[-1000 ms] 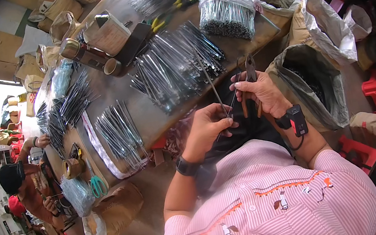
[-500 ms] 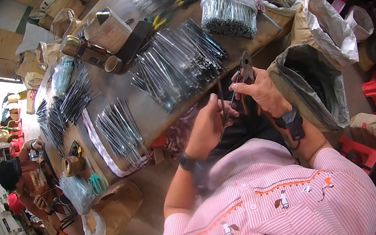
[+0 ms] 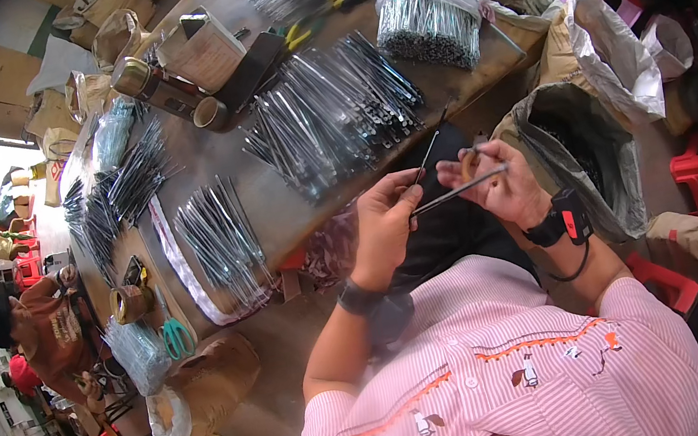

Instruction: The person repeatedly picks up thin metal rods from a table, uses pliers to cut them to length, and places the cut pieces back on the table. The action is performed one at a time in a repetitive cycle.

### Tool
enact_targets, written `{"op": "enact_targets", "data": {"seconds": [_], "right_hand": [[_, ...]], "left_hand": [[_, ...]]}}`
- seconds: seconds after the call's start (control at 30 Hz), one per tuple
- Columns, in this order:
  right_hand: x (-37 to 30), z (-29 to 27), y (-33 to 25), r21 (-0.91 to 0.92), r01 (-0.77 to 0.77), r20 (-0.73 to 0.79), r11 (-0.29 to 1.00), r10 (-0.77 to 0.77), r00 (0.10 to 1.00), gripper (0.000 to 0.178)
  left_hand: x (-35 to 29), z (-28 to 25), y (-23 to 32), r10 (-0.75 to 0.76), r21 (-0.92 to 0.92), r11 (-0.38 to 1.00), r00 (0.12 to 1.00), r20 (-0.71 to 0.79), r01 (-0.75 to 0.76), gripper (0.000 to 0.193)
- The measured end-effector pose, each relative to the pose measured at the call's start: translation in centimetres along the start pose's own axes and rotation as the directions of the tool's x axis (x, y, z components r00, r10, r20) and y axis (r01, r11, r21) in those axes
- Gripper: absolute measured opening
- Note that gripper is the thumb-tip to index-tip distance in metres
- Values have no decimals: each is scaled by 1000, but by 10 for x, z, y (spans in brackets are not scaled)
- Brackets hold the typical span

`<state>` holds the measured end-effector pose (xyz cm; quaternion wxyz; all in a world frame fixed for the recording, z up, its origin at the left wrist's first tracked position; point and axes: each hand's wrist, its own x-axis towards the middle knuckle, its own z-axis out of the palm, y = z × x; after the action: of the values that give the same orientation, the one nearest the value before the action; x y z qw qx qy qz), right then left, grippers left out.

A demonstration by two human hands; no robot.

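Note:
My left hand (image 3: 389, 222) is closed, pinching a thin metal strip (image 3: 428, 154) that points up toward the table edge. A second thin grey rod-like piece (image 3: 459, 189) runs from these fingers across to my right hand (image 3: 511, 185). That right hand is turned palm up and blurred by motion. A curved tan-orange piece (image 3: 469, 163) shows by its fingers; I cannot make out what it is or whether it is gripped. Both hands are above my lap, just off the table's near edge. On the table, the nearest pile of similar metal strips (image 3: 339, 108) lies fanned out.
More strips (image 3: 222, 240) lie left on the worn table (image 3: 292, 214). A plastic-wrapped bundle (image 3: 426, 18), yellow-handled pliers (image 3: 298, 35), a box (image 3: 203, 52) and scissors (image 3: 177, 338) are there too. An open sack (image 3: 578, 168) stands at right. Another person (image 3: 52, 336) sits at left.
The dark pliers that stood upright in my right hand no longer show plainly. My right hand has turned palm up and moved slightly right and down. The left hand's strip now tilts up to the right.

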<state>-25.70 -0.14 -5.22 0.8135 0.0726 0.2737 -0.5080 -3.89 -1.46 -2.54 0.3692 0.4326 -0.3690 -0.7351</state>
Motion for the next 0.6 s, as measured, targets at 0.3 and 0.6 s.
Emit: {"op": "enact_targets", "data": {"seconds": [0.3,0.6], "right_hand": [[-21,-12,8,-854,161,183,495,-3,983,61],[-22,1,2,-816,413,513,-405,-177,840,51]], "left_hand": [[0,9,5,473,505,755,881,22,-418,25],[-4,17,12,455,584,715,890,27,-384,25]]}}
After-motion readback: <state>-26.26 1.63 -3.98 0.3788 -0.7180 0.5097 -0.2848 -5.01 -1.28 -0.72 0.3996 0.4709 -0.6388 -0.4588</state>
